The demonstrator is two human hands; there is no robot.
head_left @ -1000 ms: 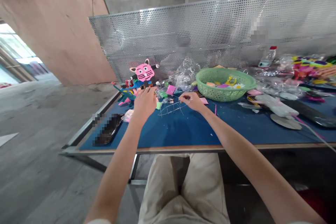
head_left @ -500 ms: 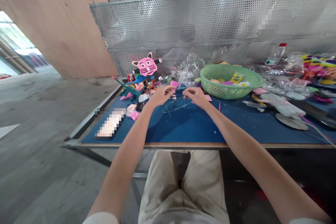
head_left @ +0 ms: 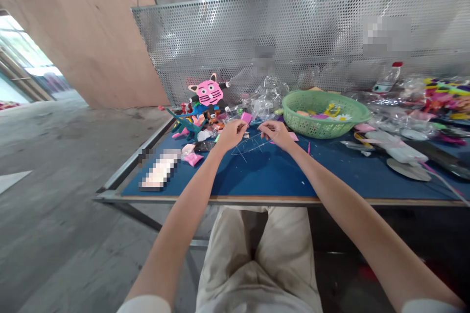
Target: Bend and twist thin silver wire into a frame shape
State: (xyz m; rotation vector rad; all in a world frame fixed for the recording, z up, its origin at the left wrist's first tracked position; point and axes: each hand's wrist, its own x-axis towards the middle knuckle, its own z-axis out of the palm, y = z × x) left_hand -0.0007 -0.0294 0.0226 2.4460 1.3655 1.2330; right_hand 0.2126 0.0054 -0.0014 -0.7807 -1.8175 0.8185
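Note:
Between my two hands hangs a thin wire frame (head_left: 250, 150), a long loop with several short crosspieces. My left hand (head_left: 232, 135) is closed, its thumb and fingertips pinched at the frame's far left side. My right hand (head_left: 276, 134) pinches the wire at the right end, fingers bent. The exact grip points are too small to make out. Just beyond my left fingertips is a pink block-like piece (head_left: 246, 118); I cannot tell if the hand touches it. A flat pink piece (head_left: 293, 136) lies beside my right hand.
A green basket (head_left: 325, 129) with colourful pieces stands right of centre. A pink cat-faced figure (head_left: 209, 93) and a teal figure (head_left: 191, 127) are at the back left. Left lies a blurred-out phone-like object (head_left: 159, 170). A white glue-gun-like tool (head_left: 394, 146), clear plastic and a bottle (head_left: 387, 80) are right.
The view has shifted slightly, so the scene sits a little further right. Both hands keep their pinch on the wire frame, which has tilted slightly.

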